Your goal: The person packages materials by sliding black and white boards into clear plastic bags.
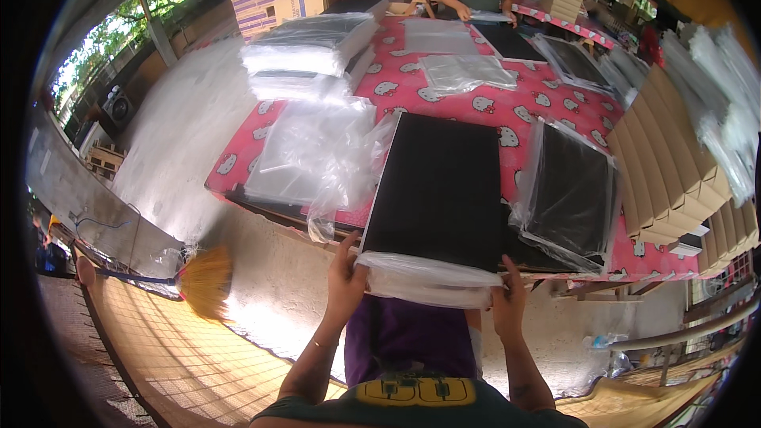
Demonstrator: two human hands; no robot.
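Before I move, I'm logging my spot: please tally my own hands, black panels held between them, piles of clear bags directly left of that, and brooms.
Hands: 2 (left hand, right hand)
Black panel: 1
Bag pile: 1
Broom: 1
Total: 5

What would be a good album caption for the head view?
Left fingers and right fingers hold a black panel with clear plastic at its near end, at a pink table.
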